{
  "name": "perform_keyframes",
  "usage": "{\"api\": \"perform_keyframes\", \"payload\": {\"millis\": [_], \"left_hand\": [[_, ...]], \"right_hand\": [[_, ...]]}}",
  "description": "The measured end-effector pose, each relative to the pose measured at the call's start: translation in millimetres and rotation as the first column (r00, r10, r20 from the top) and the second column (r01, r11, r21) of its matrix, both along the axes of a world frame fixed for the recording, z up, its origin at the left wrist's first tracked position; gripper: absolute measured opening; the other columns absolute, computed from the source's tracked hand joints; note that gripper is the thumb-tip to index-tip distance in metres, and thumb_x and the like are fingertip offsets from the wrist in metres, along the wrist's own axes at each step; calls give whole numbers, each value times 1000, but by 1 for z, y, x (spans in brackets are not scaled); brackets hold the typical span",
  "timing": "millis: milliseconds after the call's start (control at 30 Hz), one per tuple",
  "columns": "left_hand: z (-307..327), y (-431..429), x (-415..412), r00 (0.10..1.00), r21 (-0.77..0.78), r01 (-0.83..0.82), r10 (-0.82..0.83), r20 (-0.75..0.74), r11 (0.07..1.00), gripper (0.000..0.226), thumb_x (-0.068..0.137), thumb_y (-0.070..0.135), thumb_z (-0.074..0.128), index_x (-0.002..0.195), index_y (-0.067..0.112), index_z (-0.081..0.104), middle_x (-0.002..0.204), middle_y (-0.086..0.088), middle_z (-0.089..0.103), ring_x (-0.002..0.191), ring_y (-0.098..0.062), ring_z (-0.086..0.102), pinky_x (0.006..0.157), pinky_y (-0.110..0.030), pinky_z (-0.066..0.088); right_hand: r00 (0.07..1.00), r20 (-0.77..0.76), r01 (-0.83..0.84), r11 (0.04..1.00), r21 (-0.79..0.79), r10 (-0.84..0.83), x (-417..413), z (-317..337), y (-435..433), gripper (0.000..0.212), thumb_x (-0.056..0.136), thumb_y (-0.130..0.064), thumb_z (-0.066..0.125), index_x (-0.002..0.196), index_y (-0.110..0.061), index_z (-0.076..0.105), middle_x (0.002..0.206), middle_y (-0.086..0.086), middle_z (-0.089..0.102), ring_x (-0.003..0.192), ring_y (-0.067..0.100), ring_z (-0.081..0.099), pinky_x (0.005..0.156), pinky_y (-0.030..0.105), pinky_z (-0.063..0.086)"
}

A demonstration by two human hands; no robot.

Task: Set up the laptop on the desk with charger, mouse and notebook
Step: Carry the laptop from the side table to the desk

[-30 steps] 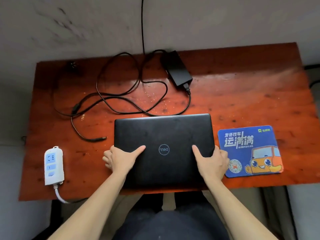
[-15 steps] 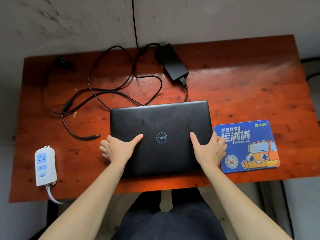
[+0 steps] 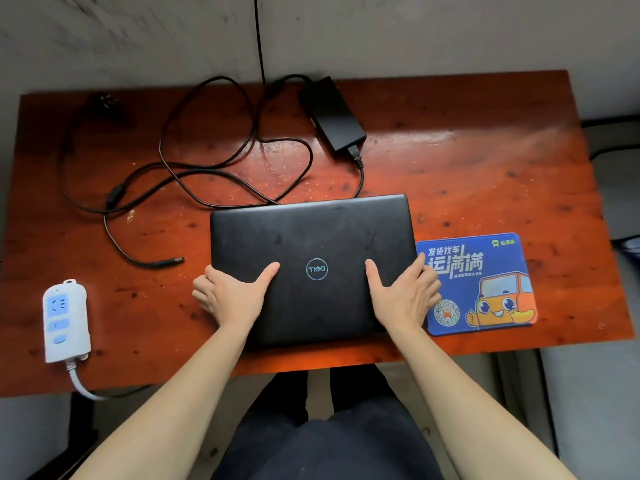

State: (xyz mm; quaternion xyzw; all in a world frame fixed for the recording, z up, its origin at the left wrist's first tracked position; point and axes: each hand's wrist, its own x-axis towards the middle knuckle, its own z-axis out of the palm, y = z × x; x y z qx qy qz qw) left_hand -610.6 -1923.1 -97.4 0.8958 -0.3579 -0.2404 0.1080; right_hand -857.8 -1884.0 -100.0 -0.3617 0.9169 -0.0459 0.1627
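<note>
A white power strip with blue sockets lies at the far left of the red-brown wooden counter, near the front edge, its pale cord dropping over that edge. Behind it, toward the back left corner, a dark wall plug rests on the wood, and a black charger cable runs from there in loose loops across the left half of the counter. Its barrel connector lies free on the wood, just left of the laptop and not touching it.

The closed black laptop sits at the centre front of the counter, lid down, the round logo facing up. The left hand grips the laptop's left edge, thumb flat on the lid and fingers curled around the side. The right hand clamps the right edge the same way, thumb on top and fingers wrapped over the side, the knuckles overlapping the edge of the mouse pad. Both forearms reach in from the bottom of the view, above the person's dark-clothed lap.

Behind the laptop, near the back edge, the black charger brick lies at an angle, 1 cable end leaving its near corner and curving down to the laptop's rear edge. At the right, a blue mouse pad printed with an orange cartoon truck lies just beside the laptop.
</note>
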Motion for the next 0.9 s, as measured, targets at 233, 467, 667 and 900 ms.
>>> {"api": "perform_keyframes", "payload": {"millis": [233, 467, 667, 900], "left_hand": [[-1, -3, 8, 999, -9, 33, -33, 0, 999, 128, 46, 83, 73, 137, 0, 38, 135, -18, 40, 121, -35, 35, 108, -46, 31], [5, -11, 11, 990, 75, 138, -140, 29, 988, 123, 49, 90, 63, 130, 1, 38, 132, -18, 40, 121, -36, 37, 104, -49, 35], [51, -24, 17, 973, -114, 163, -140, 184, 980, 48, 97, 53, 38, 103, 11, 61, 112, -13, 60, 106, -32, 54, 90, -46, 44], [99, -20, 47, 937, -267, 282, -205, 281, 921, 31, 98, 41, 45, 78, 21, 57, 78, 1, 59, 72, -20, 57, 62, -29, 41]], "right_hand": [[999, -26, -35, 999, -13, 35, -1, -3, 2, 112, 78, -89, 32, 151, -3, 28, 133, 18, 47, 118, 34, 46, 98, 52, 41], [997, 62, -47, 999, 20, 46, -10, 0, -1, 112, 77, -88, 41, 151, -6, 25, 136, 17, 41, 121, 36, 42, 101, 51, 38], [924, 130, -332, 922, -197, 360, -17, 35, -34, 84, 83, -41, 75, 151, -11, 35, 148, 18, 34, 133, 38, 35, 110, 52, 32], [677, 244, -558, 701, -444, 694, 21, 70, -104, 53, 90, -25, 67, 139, -10, 52, 130, 10, 53, 122, 29, 49, 103, 38, 40]]}}
